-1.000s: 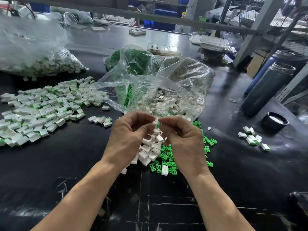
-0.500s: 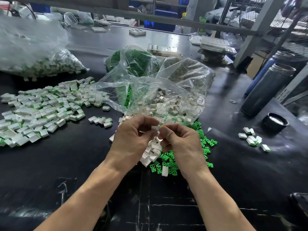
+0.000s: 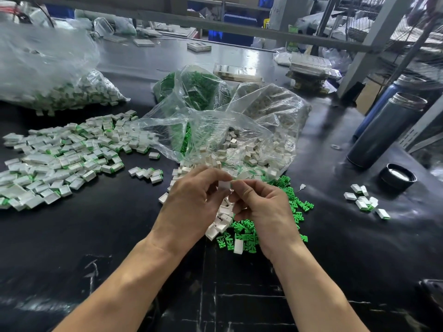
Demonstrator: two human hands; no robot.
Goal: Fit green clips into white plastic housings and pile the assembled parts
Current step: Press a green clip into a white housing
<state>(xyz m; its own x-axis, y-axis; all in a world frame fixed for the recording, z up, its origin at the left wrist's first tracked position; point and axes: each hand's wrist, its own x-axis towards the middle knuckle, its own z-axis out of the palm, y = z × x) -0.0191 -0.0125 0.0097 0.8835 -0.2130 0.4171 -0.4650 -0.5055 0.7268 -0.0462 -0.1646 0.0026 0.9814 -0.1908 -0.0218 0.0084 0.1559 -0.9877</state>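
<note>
Bare black table (image 3: 107, 236) lies open between the hands and the near edge. Both hands, left (image 3: 191, 202) and right (image 3: 266, 212), pinch one small white housing (image 3: 225, 186) with curled fingers, above loose housings (image 3: 223, 219) and green clips (image 3: 244, 233). Assembled pile (image 3: 60, 159) sits far left.

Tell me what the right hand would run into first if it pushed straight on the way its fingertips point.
The right hand points left, at the white housing pinched between both hands; just past that are the left hand's fingertips. Depth is unclear, but they look to be touching already.
</note>
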